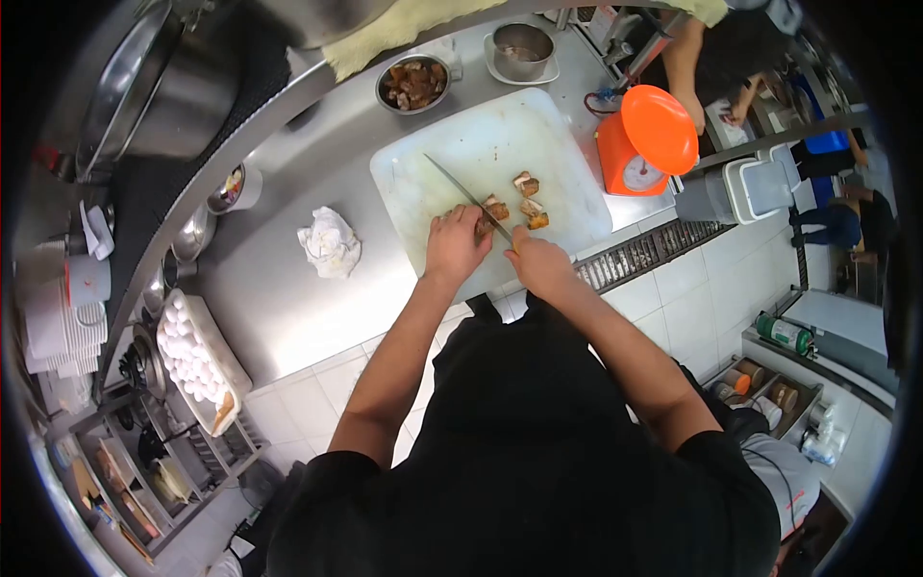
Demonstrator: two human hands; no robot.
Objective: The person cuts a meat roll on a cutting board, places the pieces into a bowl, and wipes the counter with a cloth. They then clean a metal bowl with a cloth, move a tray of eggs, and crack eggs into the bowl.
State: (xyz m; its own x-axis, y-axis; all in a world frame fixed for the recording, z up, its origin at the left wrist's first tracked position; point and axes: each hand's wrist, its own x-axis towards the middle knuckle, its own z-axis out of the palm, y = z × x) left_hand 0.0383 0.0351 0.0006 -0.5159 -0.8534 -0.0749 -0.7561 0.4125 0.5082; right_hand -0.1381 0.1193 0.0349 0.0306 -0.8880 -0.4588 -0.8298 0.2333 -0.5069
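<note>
A long knife (456, 183) is gripped by its handle in my right hand (543, 263), its blade slanting up and left over the white cutting board (433, 144). Under the fingers of my left hand (456, 243), a piece of browned meat (494, 208) is pressed to the board, right beside the blade. Part of that piece is hidden by my fingers. To the right of the knife lie several cut chunks of meat (534, 212). A metal bowl (381, 88) of similar brown chunks stands past the board's far edge.
An orange scale (615, 154) stands right of the board, near another person's arm (683, 67). A metal pot (522, 65) sits on a plate behind. Left are a crumpled white cloth (330, 242) and a tray of eggs (219, 337). A floor grate (654, 255) runs below.
</note>
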